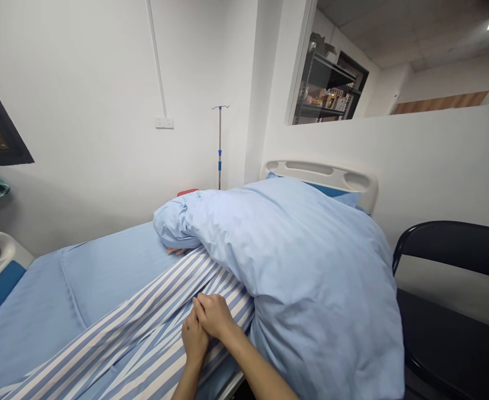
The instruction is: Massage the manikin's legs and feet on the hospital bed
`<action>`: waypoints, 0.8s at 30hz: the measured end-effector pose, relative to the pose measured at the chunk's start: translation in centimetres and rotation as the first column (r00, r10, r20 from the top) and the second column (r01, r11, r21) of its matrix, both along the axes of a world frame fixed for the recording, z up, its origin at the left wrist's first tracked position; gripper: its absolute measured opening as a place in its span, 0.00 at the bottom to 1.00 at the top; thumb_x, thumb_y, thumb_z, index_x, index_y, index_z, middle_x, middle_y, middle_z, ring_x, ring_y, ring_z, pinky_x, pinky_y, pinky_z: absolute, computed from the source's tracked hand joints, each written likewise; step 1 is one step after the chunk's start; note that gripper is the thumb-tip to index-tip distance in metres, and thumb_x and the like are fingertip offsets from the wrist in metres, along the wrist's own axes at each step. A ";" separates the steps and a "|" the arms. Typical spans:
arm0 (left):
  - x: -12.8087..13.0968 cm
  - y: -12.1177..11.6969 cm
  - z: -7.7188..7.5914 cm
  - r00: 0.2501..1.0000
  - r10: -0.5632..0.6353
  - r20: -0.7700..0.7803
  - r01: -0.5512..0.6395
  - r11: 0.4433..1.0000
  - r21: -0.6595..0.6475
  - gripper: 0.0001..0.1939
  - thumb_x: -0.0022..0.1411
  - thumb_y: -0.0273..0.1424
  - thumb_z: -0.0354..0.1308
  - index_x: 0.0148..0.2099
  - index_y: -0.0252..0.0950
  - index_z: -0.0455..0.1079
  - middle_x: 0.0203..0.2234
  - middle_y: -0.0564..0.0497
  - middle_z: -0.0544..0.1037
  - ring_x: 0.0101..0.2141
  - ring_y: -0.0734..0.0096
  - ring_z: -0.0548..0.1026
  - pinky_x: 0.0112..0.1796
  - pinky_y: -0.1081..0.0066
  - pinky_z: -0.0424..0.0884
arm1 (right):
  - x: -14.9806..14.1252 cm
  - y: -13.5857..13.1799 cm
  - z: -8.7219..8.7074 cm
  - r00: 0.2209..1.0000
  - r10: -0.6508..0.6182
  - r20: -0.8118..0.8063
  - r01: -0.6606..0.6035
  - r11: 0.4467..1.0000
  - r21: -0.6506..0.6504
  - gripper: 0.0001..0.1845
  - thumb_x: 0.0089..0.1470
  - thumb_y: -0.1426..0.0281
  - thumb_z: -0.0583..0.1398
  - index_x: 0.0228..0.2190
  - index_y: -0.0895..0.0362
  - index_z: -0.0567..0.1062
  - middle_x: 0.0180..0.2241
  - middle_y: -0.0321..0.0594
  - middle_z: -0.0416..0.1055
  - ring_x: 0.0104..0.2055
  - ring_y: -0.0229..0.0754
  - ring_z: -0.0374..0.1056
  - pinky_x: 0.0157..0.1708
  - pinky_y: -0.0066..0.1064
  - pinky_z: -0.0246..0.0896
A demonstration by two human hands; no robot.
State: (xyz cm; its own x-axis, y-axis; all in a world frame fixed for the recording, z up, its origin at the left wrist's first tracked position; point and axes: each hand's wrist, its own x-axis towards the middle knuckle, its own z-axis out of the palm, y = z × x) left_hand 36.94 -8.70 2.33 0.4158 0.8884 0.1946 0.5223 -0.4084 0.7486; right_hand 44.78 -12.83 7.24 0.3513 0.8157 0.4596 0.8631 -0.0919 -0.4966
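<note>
1. The left hand (194, 340) and right hand (214, 315) are together, the right folded over the left. Neither is clamped on anything; they rest against the striped cloth (115, 339).
2. The striped cloth lies on the bed (31, 311), in front of both hands and under them. Its long axis runs slantwise, from the near left corner of the view up toward the blue quilt (307, 278).
3. The right hand is nearer the quilt and farther up the cloth; the left hand sits lower, toward the bed's edge.
4. The quilt is bunched high on the bed, just beside the hands, with the headboard (319, 178) behind it.
5. Another person's fingers (175, 251) show from under the quilt's near fold, well apart from the two hands.
6. A black chair (448, 266) stands beside the bed, and a drip stand (219, 147) stands beyond it.
</note>
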 end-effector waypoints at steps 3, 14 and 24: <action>0.1 -0.4 0.9 1.000 0.004 0.004 -0.003 1.000 -0.025 0.16 0.61 0.35 0.38 0.29 0.38 0.64 0.25 0.47 0.75 0.29 0.66 0.72 0.31 0.71 0.60 | 0.8 0.3 -1.3 0.991 -0.020 -0.134 0.027 0.998 0.050 0.20 0.58 0.65 0.46 0.18 0.56 0.66 0.16 0.34 0.64 0.19 0.34 0.56 0.24 0.27 0.41; 1.1 0.0 2.3 0.995 -0.008 0.095 0.019 0.994 -0.110 0.17 0.60 0.38 0.40 0.24 0.38 0.61 0.20 0.51 0.71 0.25 0.70 0.67 0.29 0.72 0.57 | 1.5 0.5 -2.9 0.924 0.013 -0.383 0.061 0.982 0.181 0.22 0.59 0.61 0.45 0.17 0.56 0.61 0.16 0.31 0.57 0.20 0.33 0.54 0.24 0.26 0.44; 3.5 0.4 3.3 0.923 0.137 0.359 -0.045 0.966 -0.253 0.22 0.61 0.42 0.37 0.19 0.38 0.57 0.13 0.54 0.65 0.19 0.72 0.64 0.26 0.72 0.60 | 1.9 0.5 -3.2 0.864 0.061 -0.499 0.087 0.960 0.266 0.23 0.59 0.59 0.45 0.17 0.56 0.58 0.16 0.31 0.56 0.20 0.33 0.53 0.23 0.26 0.45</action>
